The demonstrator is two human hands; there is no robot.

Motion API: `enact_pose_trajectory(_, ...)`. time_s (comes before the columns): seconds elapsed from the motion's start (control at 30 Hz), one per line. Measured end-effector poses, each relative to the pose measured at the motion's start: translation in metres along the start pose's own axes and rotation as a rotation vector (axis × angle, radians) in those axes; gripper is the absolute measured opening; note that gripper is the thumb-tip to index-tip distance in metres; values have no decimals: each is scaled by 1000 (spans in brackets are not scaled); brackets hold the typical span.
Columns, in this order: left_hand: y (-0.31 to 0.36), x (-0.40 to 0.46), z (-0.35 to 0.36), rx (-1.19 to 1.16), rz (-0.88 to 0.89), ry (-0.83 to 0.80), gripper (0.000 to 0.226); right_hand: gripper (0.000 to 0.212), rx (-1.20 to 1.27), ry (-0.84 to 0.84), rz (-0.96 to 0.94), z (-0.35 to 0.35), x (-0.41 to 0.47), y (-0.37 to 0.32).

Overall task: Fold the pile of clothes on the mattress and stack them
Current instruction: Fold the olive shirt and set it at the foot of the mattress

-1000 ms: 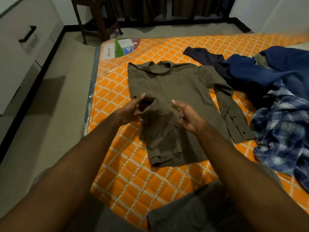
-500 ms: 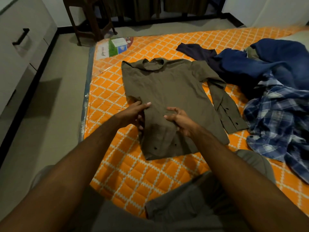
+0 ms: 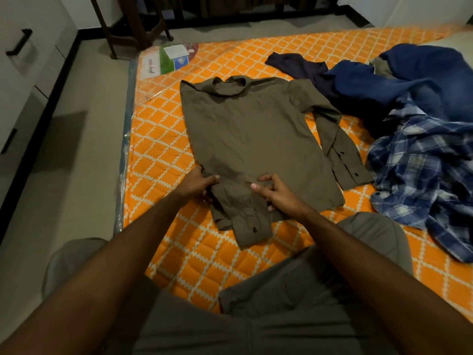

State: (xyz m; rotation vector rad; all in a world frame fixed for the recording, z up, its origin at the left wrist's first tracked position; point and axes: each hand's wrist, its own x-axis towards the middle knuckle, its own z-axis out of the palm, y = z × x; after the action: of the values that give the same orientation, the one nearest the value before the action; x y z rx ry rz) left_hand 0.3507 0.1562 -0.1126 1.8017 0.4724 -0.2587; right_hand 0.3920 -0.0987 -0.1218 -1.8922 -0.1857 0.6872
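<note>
Olive long-sleeved shirt (image 3: 256, 139) lies back up on the orange mattress (image 3: 163, 149), collar toward the far edge. Left hand (image 3: 198, 184) pinches the folded-in sleeve at the shirt's near left hem; right hand (image 3: 276, 194) pinches that sleeve just beside it, cuff trailing toward the near edge. Pile of blue clothes (image 3: 422, 119) sits along the right edge.

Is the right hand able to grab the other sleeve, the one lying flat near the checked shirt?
Probably yes. The flat sleeve lies uncovered on the mattress, nothing on it. But the right hand is busy gripping the folded sleeve and must let go first.
</note>
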Motion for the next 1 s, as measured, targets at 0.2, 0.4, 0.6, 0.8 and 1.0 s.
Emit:
enact_pose_trajectory(0.2,-7,-34,19,69,-133,-152,42,32,-187,-197,-120,-8,-17,26)
enact_pose_trajectory(0.4,-42,-54,18,1183,435,338,45,35,-93,-196,9,-4,-26,24)
enact_pose_trajectory(0.6,-58,-56,27,1312,931,-93,52,56,-380,-280,-229,-3,-27,36)
enact_pose_trajectory(0.8,-61,-51,34,1281,1008,-64,43,25,-1050,5,-520,-8,-42,17)
enact_pose_trajectory(1.0,-41,-43,24,448,461,-18,35,34,-488,110,-101,-2,-12,-15)
